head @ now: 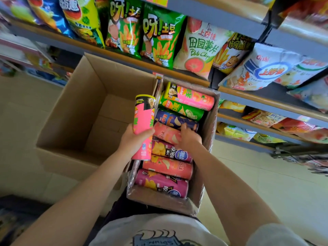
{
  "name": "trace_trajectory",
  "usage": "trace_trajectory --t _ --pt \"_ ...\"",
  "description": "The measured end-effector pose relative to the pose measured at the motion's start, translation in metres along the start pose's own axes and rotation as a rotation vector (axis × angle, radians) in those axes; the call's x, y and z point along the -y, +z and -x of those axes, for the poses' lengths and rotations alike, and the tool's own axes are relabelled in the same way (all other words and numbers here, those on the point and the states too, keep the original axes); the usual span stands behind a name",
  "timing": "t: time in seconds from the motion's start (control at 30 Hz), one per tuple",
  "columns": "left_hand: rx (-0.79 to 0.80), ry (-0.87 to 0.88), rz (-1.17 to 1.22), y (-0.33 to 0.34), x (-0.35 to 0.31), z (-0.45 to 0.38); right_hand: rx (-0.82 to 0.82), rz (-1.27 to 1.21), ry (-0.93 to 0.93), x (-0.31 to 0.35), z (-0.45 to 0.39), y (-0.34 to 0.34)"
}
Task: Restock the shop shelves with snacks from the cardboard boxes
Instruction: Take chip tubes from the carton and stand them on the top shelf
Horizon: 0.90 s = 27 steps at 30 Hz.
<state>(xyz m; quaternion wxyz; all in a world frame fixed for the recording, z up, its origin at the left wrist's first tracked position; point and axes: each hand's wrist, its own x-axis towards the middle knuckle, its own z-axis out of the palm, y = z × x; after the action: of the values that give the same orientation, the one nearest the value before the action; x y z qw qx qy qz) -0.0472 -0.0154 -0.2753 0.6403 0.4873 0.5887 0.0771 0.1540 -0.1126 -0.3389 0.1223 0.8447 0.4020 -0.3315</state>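
Snack shelves [230, 20] run across the top of view, bags of chips standing along them, well above both boxes. Big cardboard box [99, 96] on the left, open, nothing visible inside. Smaller box [209, 132] just beside it on the right, packed with chip canisters lying on their sides, long axes crosswise to the box.

Left hand [132, 139] grips a pink canister [143, 126] by its lower half, upright, tilted slightly, raised over the seam between the boxes. Right hand [189, 137] reaches down into the small box, fingers curled onto a salmon-pink canister [166, 134] in the middle of the row; grip looks partial, not fully wrapped.

Judgement: right hand is nearer the next canister; a lift calls for closing across its short axis, then both go up to the shelf.
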Motion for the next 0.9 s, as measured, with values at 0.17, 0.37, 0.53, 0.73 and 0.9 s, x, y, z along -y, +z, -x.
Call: trace_trajectory --t 0.17,0.37,0.53,0.73,0.9 --pt "0.125 -0.025 0.159 -0.009 -0.017 0.010 -0.061 -0.625 0.073 0.007 0.048 -0.023" --pt "0.370 0.285 0.325 0.007 -0.143 0.063 -0.517 -1.166 -0.064 0.001 0.159 -0.151" --pt "0.519 0.783 0.316 0.038 -0.302 0.134 -0.932 -1.353 -0.363 -0.015 0.236 -0.300" --pt "0.412 1.228 0.273 0.075 -0.463 0.202 -1.329 -1.293 -0.511 -0.056 0.278 -0.440" --pt "0.239 1.320 0.189 0.120 -0.527 0.187 -1.447 -1.180 -0.425 -0.092 0.252 -0.515"
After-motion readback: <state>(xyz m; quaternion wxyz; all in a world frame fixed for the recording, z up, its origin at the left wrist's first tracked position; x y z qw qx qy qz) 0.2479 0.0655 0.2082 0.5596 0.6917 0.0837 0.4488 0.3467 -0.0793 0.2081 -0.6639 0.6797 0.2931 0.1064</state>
